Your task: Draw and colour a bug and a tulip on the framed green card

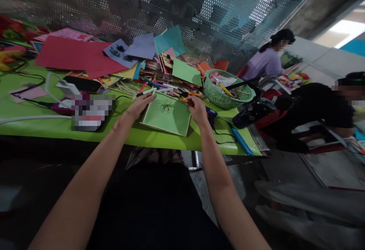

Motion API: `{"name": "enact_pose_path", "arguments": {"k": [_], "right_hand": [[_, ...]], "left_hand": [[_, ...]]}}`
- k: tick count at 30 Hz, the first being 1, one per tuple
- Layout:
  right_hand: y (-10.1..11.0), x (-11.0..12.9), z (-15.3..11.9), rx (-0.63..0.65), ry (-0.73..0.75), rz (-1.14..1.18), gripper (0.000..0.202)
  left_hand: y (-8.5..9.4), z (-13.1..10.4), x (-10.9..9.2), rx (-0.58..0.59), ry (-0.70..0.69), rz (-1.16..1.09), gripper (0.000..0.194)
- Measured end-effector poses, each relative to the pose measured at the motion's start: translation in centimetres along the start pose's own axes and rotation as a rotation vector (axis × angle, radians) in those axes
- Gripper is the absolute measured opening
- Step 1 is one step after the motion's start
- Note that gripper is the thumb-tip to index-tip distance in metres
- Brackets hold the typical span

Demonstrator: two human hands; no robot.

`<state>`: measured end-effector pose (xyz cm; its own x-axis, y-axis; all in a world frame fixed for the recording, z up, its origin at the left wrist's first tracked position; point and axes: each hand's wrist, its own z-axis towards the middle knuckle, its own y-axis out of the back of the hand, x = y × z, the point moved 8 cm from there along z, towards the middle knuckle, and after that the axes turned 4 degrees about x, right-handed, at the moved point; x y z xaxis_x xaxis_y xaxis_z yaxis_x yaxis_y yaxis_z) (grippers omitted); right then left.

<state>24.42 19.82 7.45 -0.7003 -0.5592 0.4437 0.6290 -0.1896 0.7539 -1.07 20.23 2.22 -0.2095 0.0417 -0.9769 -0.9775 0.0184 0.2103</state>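
Observation:
A green card (171, 118) with a dark line drawing near its top lies at the table's front edge. Thin pale strips run along its borders. My left hand (142, 103) grips the upper left corner, thumb and fingers at the edge. At the upper right corner, my right hand (197, 110) pinches the card's edge; its fingertips are partly hidden. Pens and markers (168, 89) lie just beyond the card. Close to my right hand is a dark blue glue gun (211, 115) with a black cord.
A green basket (228, 98) of craft bits stands right of a pile of sticks. Red paper sheets (76, 56) lie at the back left. A power strip (63, 105) with cables is left. A blue stick-like tool (242, 142) lies front right. Two people sit at the right.

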Motion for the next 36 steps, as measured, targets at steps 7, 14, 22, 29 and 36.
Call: {"name": "enact_pose_path", "arguments": {"k": [7,14,22,29,36], "right_hand": [[1.9,1.5,-0.3,-0.164,0.032,0.005,0.020],[3.5,1.9,-0.9,-0.288,0.048,0.107,0.017],[3.0,2.7,-1.2,-0.346,0.121,0.170,0.021],[2.2,2.5,-1.2,-0.333,0.127,0.209,0.019],[1.4,3.6,-2.5,-0.260,0.122,0.258,0.021]], "left_hand": [[-3.2,-1.7,1.6,0.210,0.284,-0.401,0.019],[-4.6,-2.1,2.4,0.176,0.382,-0.599,0.017],[-4.8,-2.4,0.8,0.173,0.475,-0.718,0.025],[-6.0,-1.9,1.1,0.200,0.493,-0.798,0.031],[-5.9,-3.0,1.4,0.208,0.486,-0.879,0.030]]}}
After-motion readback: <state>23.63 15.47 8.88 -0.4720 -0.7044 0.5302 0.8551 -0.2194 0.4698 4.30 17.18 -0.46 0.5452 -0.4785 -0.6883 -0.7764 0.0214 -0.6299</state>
